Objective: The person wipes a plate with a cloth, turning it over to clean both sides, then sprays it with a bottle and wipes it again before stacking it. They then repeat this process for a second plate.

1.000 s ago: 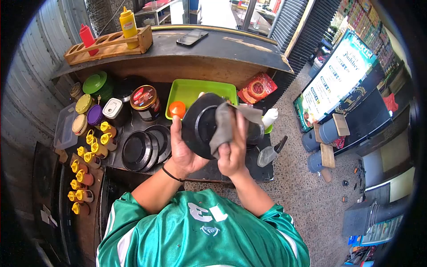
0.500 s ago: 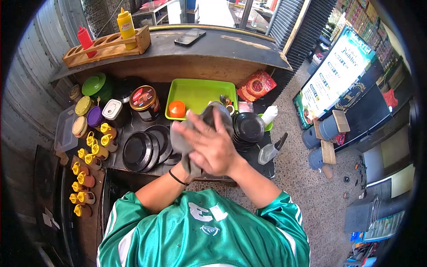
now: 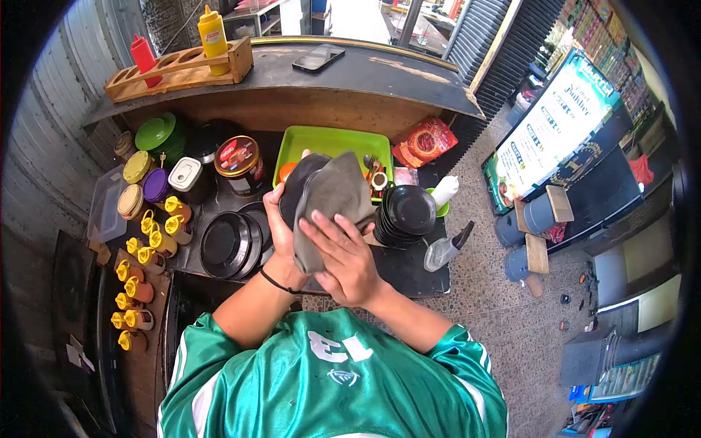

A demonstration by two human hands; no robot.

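Observation:
My left hand (image 3: 281, 237) grips a black plate (image 3: 293, 191) from the left, its thumb along the rim; the other fingers are mostly hidden. The plate is tilted up in front of my chest. A grey cloth (image 3: 332, 201) drapes over the plate's right side and hides much of it. On the cloth my right hand (image 3: 343, 263) presses with its fingers extended, holding it against the plate. Left of my hands, several black plates (image 3: 225, 244) overlap on the counter. To the right stands a stack of black plates (image 3: 409, 212).
Behind the hands lies a green tray (image 3: 328, 139) with cutlery and an orange cup (image 3: 288, 171). Yellow-capped bottles (image 3: 177, 232) and lidded tubs (image 3: 239, 157) line the left. At right are a spray bottle (image 3: 442, 253) and a red packet (image 3: 427, 142). A phone (image 3: 318, 58) rests on the shelf.
The plate and cloth have turned so that more of both shows. My right hand has come down from spread fingers in front of the cloth to lie on its lower part.

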